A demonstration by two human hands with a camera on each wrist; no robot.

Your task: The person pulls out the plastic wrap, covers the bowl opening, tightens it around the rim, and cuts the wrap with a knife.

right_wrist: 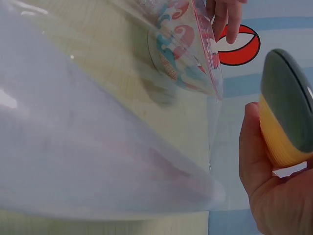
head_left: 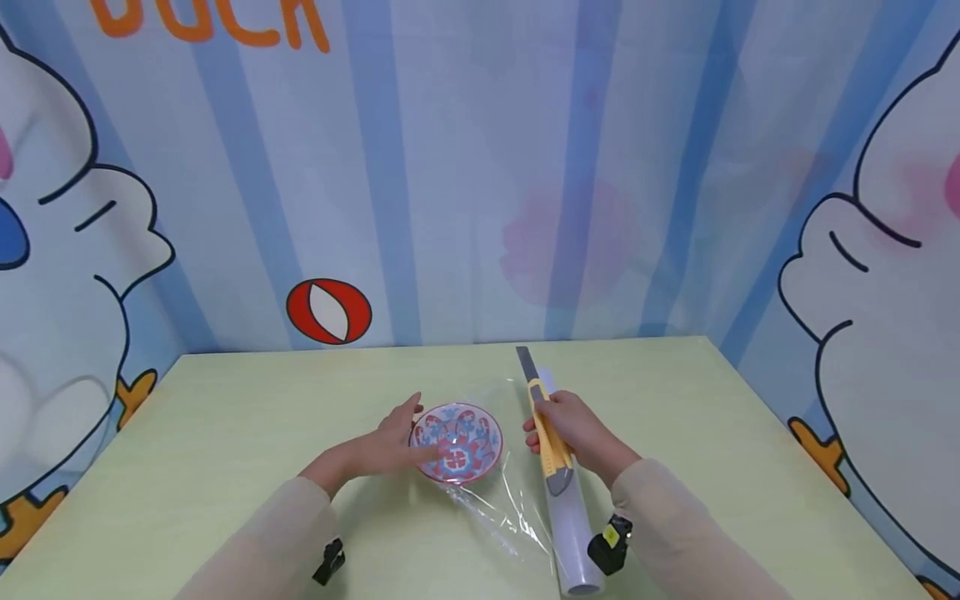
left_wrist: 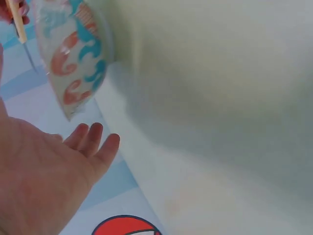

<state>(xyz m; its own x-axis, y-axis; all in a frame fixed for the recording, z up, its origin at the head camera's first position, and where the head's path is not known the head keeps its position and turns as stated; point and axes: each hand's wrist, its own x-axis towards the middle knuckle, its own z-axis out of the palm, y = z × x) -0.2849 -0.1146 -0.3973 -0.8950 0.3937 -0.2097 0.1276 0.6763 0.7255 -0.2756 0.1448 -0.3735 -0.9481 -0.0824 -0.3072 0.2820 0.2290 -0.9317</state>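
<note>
Near ctr of the head view, a bit below mid-ht, we had the bowl (head_left: 462, 433) on the table (head_left: 255, 450), w/ clear film (head_left: 510, 504) over its mouth and trailing lower right to the roll (head_left: 576, 542). We figured the roll lay just beside it, lengthwise up the frame, so the film could span the gap w/o much pulling; glare hid exactly where film met roll.

Our R hand (head_left: 581, 429), right of ctr, gripped the knife (head_left: 552, 446), fingers curled round the yellow body, w/ the blade (head_left: 527, 363) pointing to the top of the frame. We prob. held it so to keep the edge away from us and off the L side. It overlapped the roll in the head view, but the right wrist view put it off to one side, so we guessed it was in the air.

Our L hand (head_left: 393, 443) was at the bowl's left, grasping nothing: fingers loosely extended, thumb out across the near-left rim. We took that as guarding or steadying the bowl & film; couldn't tell if the thumb touched.

So the bowl sat btwn our hands, right next to the L, well apart from the R, w/ loose film in that gap.
</note>
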